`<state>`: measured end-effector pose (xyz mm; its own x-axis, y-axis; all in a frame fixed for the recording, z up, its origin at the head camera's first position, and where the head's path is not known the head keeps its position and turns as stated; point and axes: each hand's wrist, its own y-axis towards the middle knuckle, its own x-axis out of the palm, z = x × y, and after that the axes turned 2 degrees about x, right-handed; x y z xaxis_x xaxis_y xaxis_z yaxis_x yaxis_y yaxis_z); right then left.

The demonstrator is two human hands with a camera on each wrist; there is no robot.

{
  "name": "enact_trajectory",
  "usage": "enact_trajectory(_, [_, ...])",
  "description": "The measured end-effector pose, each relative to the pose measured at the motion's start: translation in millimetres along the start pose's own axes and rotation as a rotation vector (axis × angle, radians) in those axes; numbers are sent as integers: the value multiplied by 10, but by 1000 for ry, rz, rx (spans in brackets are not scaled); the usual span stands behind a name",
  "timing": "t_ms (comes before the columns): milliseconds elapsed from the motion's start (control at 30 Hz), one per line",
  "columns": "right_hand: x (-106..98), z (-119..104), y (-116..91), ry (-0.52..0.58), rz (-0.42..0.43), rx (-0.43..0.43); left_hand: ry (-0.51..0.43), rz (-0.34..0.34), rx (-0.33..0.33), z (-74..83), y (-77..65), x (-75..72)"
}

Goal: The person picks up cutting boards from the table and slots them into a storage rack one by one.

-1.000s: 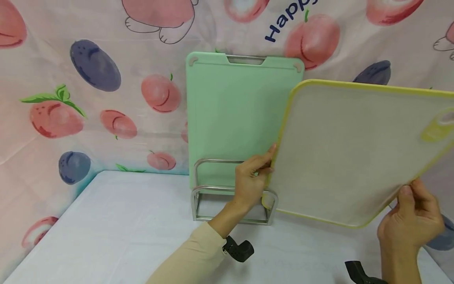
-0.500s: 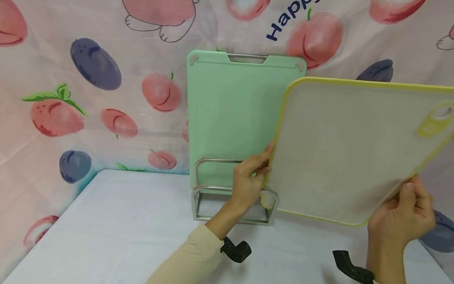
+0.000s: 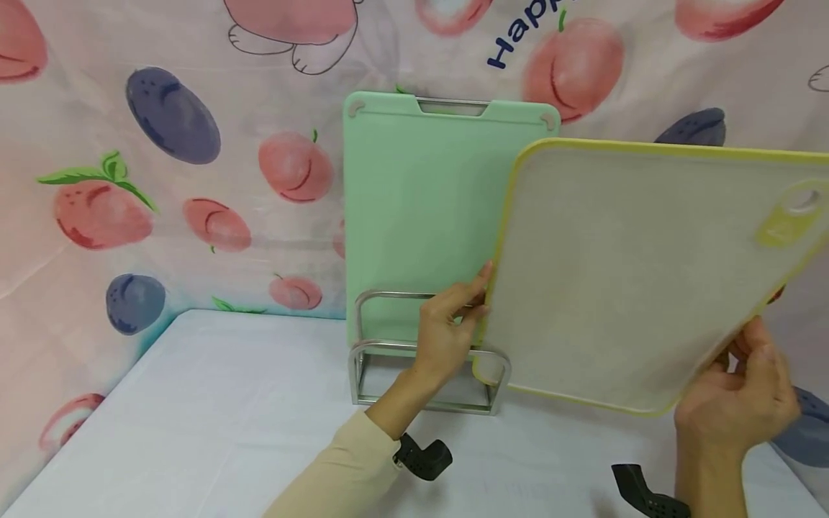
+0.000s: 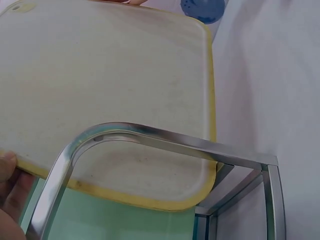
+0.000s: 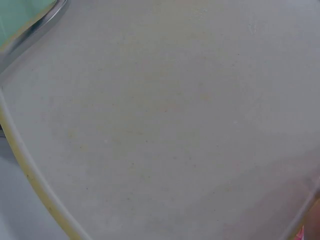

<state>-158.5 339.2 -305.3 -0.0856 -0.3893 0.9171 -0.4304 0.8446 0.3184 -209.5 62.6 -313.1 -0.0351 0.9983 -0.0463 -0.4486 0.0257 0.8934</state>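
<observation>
A whitish cutting board [image 3: 622,280] with a yellow rim is held tilted between both hands. My left hand [image 3: 445,334] pinches its left edge between thumb and fingers. At the lower right edge, my right hand [image 3: 738,399] grips the rim, its fingers partly behind the board. The board's lower left corner sits inside the metal rack [image 3: 388,345], behind the front bar, as the left wrist view also shows with the rack's bar [image 4: 150,134] across the board. A green cutting board [image 3: 427,201] stands upright in the rack behind, partly covered by the whitish one.
The rack stands on a white-covered table [image 3: 227,417]. A fruit-printed cloth [image 3: 272,93] hangs behind as a backdrop. Black camera mounts [image 3: 424,457] are on both wrists.
The whitish board has shifted a little to the left, its corner further across the rack's right end. Both hands have moved slightly left with it. The green board and rack keep their place.
</observation>
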Motion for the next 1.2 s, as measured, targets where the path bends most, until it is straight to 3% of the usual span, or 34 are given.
enact_trajectory(167, [-7,29,-30,29,8,23,1,1,-9,0,5,-41])
enact_trajectory(467, [19,60,-80,-41,-89,20,20,5,-24,-9,-2,-89])
enact_trajectory(667, [30,89,-110,31,-79,32,19,3,-36,-27,-9,-113])
enact_trajectory(1200, [36,118,-178,57,-56,100,17,-29,-31,-34,-23,-209])
